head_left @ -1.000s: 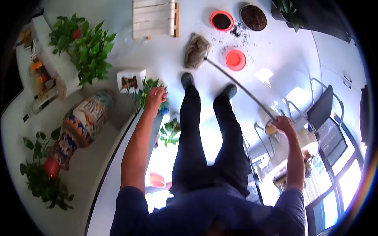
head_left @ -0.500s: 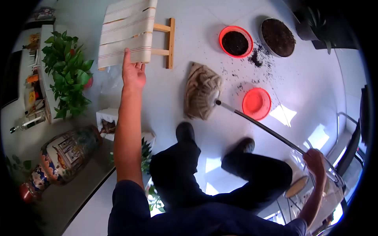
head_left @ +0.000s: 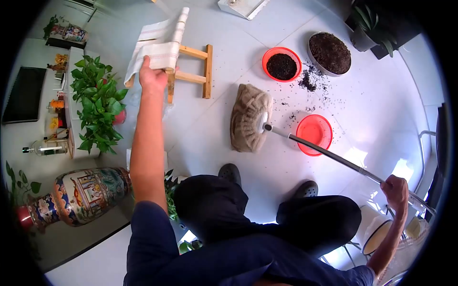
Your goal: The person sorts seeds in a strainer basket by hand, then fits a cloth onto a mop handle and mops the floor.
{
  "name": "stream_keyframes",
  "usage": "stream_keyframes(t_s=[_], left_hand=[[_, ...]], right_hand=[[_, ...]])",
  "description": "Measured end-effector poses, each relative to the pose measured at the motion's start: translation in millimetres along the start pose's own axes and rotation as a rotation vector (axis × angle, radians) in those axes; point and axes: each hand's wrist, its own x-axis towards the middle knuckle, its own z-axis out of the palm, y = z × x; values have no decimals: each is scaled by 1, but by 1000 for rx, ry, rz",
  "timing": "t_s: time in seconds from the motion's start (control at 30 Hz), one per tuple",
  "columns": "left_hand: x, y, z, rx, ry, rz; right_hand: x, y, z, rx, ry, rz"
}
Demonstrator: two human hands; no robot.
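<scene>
My left hand [head_left: 153,78] is closed around the near edge of a folding stool [head_left: 164,55], thumb on top of its striped cream cloth seat and fingers curled below. The seat sags and tilts, and wooden legs show to its right. My right hand [head_left: 396,191] grips the metal pole of a mop [head_left: 334,156]. At the pole's far end, the mop's brown cloth head [head_left: 245,118] rests on the floor in front of my feet. A red plastic basket [head_left: 315,135] stands beside the pole.
Dark soil lies spilled [head_left: 309,81] between a red basket of soil [head_left: 281,66] and a round tub of soil [head_left: 330,52]. Leafy plants [head_left: 98,102] and a large painted vase [head_left: 93,193] line the left. A white dustpan [head_left: 245,7] lies at the top.
My left hand has closed on the stool's edge, and the seat has tilted and creased. The view has shifted, showing more floor at the top. My right hand still holds the mop pole.
</scene>
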Motion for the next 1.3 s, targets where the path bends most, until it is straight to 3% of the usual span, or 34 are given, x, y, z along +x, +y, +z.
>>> stream_keyframes(t_s=[0.13, 0.2, 0.3, 0.43, 0.5, 0.53, 0.6, 0.63, 0.7, 0.8, 1.07, 1.17, 1.3], left_hand=[[9, 8, -14, -218, -119, 3], [4, 12, -14, -262, 55, 4], [40, -8, -60, -160, 136, 75], [12, -13, -55, -187, 157, 165], [-16, -3, -29, 214, 382, -172], [-24, -4, -18, 210, 384, -164], [-33, -11, 0, -12, 361, -343], [-25, -20, -1, -20, 357, -336], [7, -48, -8, -291, 224, -461], [12, -83, 17, -265, 173, -302], [21, -95, 48, -634, 208, -258], [49, -105, 23, -647, 115, -289], [29, -67, 6, -614, 171, -237]], right_hand=[[-1, 10, 12, 50, 54, -27], [-6, 11, 11, 65, 54, -16], [-10, 20, 9, 96, 66, 7], [-8, 16, 5, 117, 97, 9], [-6, 19, 6, 152, 92, -11], [-3, 21, 8, 152, 97, -18], [0, 25, 11, 161, 103, -19], [0, 27, 10, 129, 98, -11], [-1, 19, 6, 141, 114, 12], [-12, 23, 4, 131, 150, 41], [-32, 16, -3, 51, 179, 79], [-34, 23, 3, 109, 182, 32], [-33, 24, 9, 220, 114, 99]])
